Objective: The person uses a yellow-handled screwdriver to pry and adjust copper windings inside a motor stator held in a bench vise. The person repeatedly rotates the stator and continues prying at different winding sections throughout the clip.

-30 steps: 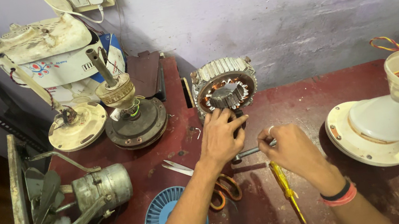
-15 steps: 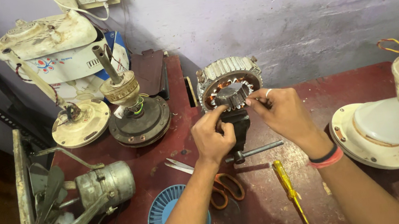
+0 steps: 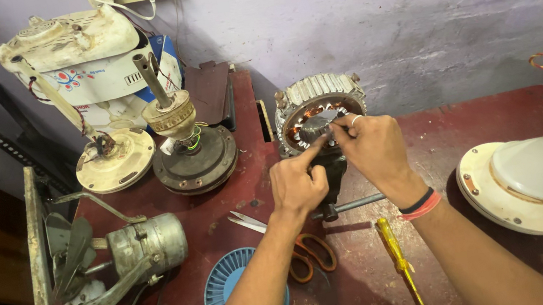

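Note:
A round motor stator (image 3: 318, 96) with a ribbed metal shell and copper windings stands on edge against the wall, clamped in a small black vise (image 3: 334, 178). My left hand (image 3: 298, 183) points its index finger up at the stator's open centre. My right hand (image 3: 372, 147), with a ring and two wristbands, pinches something small and shiny at the stator's core; I cannot tell what it is. A yellow-handled screwdriver (image 3: 398, 260) lies on the red table (image 3: 514, 267) below my right forearm. Orange-handled scissors (image 3: 295, 247) lie under my left forearm.
Two old ceiling-fan motors (image 3: 192, 154) with upright shafts stand at the left, below a white fan housing (image 3: 68, 43). A grey exhaust-fan motor (image 3: 146, 244) lies at the left edge. A blue round grille (image 3: 231, 293) sits near the front. A white fan base (image 3: 538, 182) is at right.
My right hand left the vise's bar and rose to the stator's centre. My left hand shifted from gripping the vise to pointing at the core. The camera moved closer.

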